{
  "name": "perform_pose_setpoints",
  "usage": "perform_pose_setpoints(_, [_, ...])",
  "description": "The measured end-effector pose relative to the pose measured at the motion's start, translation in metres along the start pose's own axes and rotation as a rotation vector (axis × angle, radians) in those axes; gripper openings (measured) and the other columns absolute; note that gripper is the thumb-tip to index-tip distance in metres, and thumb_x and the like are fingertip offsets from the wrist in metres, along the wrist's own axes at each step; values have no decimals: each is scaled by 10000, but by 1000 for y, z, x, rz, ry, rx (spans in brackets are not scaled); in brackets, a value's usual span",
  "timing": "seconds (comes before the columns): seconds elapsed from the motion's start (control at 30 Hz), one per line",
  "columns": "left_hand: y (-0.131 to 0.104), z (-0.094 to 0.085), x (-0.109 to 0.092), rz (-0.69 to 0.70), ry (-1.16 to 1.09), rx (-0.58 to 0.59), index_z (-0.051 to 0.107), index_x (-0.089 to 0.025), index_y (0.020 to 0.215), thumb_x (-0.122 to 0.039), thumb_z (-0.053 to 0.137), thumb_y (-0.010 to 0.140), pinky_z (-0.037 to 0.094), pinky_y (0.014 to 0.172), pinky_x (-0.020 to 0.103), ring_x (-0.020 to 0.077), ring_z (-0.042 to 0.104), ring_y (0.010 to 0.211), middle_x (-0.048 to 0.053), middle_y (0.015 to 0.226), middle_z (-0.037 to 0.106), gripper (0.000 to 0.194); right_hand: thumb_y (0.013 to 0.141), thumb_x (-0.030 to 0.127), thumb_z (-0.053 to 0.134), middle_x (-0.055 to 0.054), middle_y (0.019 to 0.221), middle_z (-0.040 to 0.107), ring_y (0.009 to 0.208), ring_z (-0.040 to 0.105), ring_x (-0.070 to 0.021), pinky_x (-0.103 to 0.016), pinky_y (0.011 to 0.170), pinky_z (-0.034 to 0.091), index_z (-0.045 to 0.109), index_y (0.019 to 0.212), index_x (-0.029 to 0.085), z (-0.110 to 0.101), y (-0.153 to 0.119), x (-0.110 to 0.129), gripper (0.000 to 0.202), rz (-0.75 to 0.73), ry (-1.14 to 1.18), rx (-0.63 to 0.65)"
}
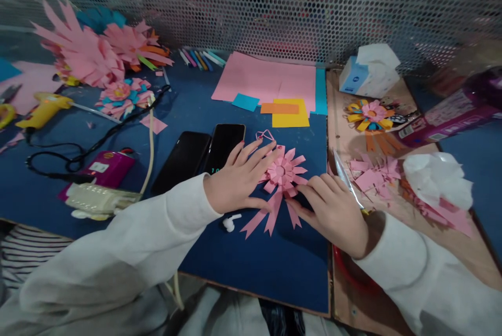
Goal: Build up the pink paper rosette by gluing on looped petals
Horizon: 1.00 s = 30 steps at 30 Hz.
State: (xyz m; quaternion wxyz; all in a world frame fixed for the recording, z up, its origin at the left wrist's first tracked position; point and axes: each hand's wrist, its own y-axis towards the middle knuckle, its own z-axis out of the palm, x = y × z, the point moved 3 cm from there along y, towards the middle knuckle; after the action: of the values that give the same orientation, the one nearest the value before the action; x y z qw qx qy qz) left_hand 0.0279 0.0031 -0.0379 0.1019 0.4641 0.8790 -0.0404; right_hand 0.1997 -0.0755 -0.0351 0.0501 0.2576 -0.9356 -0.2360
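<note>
A pink paper flower with notched ribbon tails lies on the blue tabletop, between my two hands. My left hand reaches over its left side, palm down with fingers stretched out and spread, the fingertips by the petals. A thin pink loop shows just past those fingertips. On the other side, my right hand has its thumb and forefinger closed on the flower's lower right edge, near a petal and a tail. Exactly which strip is pinched is partly hidden by the fingers.
Two black phones and a white earbud lie left of the flower. A yellow glue gun with cables, a purple box and paper flowers are farther left. Scissors, paper scraps and a purple bottle are right.
</note>
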Motion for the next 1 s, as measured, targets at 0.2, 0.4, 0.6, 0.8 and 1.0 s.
perform_pose_setpoints(0.2, [-1,0,0,6,16,-10,167,-137,1461,-736,537,663,109,1094,582,388,183,1365,187,1481,272,1064,854,270,545,-51,693,575,694,482,-187,-322,634,351,635,796,148,0,-2,-1,162,13,-7,-10])
perform_pose_setpoints(0.4, [4,-11,-9,102,50,-133,374,-218,1382,-552,661,709,143,1110,543,338,245,1354,123,1451,357,805,849,233,539,-53,704,581,697,492,-184,-317,637,386,625,817,147,-6,-3,2,126,8,16,-73])
perform_pose_setpoints(0.6, [5,-13,-26,257,-55,-238,635,-247,1085,-403,559,846,216,1104,486,252,355,1307,32,1288,566,295,846,195,545,-74,768,601,713,504,-189,-323,621,422,626,906,118,-20,-1,9,127,-85,41,-96])
perform_pose_setpoints(0.8, [3,-25,-26,166,-243,-289,666,-216,947,-351,599,825,306,1080,425,181,592,1068,22,1034,703,194,849,215,549,-102,877,607,828,576,-209,-359,699,504,582,1053,137,-48,7,10,221,-72,191,-156])
perform_pose_setpoints(1.0, [-2,-48,-10,-69,-528,-467,668,-178,935,-368,660,769,523,838,285,153,666,852,48,919,719,253,910,193,392,-35,792,650,740,597,-147,-276,659,517,610,899,246,-126,13,49,225,-208,481,-154])
